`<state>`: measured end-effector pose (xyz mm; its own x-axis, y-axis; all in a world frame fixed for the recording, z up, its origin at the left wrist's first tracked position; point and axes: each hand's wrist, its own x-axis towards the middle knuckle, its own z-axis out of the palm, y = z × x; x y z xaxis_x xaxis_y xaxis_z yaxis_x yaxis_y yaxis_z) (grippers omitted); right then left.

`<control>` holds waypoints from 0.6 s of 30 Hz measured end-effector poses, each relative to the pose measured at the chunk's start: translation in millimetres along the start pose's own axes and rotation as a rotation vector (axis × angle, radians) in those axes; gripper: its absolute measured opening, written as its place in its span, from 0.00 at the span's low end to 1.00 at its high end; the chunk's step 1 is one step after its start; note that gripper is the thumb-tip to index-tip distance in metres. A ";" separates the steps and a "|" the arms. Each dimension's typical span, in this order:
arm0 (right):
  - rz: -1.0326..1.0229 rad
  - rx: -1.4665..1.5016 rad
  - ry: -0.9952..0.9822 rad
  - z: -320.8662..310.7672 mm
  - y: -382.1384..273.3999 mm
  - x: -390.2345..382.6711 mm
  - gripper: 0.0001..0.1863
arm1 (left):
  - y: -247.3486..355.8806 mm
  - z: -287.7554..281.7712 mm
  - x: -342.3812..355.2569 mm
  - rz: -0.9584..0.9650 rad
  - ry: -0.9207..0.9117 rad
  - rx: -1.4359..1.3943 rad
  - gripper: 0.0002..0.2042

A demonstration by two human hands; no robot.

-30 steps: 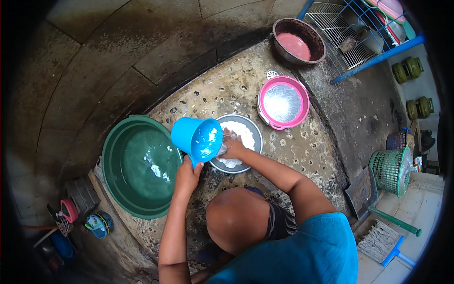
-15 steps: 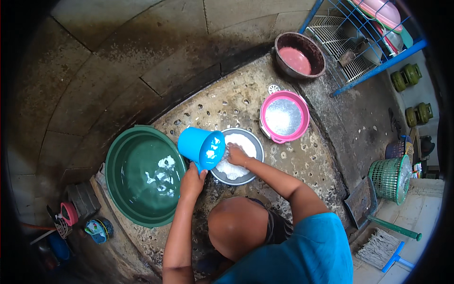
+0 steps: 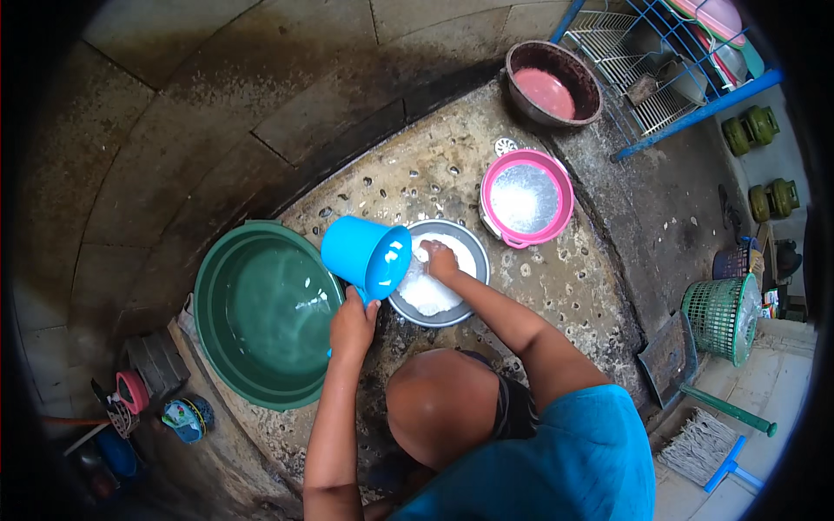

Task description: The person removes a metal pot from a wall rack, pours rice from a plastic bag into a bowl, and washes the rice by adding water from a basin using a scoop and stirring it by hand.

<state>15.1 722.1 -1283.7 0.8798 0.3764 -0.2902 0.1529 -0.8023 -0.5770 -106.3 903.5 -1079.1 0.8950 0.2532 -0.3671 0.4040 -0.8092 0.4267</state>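
Gripping the blue dipper [image 3: 356, 252], left hand [image 3: 354, 327] fingers closed, mouth tilted toward the grey bowl [image 3: 482, 271] from its 9 o'clock. The right hand [image 3: 440, 260] has shifted toward 12 o'clock inside it, so white stuff [image 3: 432, 295] likely still being worked; can't tell whether those fingers grip.

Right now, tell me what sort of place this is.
Probably a household wash area or wet kitchen, judging by the floor drain, the water-filled green tub and the blue-framed dish rack.
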 end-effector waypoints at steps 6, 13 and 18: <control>-0.293 -0.420 0.120 17.4 -56.1 -44.5 0.30 | -2.9 -7.8 -6.2 0.051 0.057 0.095 0.15; -0.217 0.096 0.036 17.8 18.0 -1.9 0.19 | 19.5 4.7 -2.1 0.076 0.029 0.125 0.15; -0.087 0.146 0.116 16.3 -54.2 -27.8 0.25 | 2.7 -0.1 -14.7 0.011 0.040 0.143 0.15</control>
<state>-25.0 762.7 -1256.8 0.9131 0.3792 -0.1496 0.1716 -0.6903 -0.7028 -118.3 897.6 -1072.4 0.9071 0.2626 -0.3290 0.3658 -0.8785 0.3072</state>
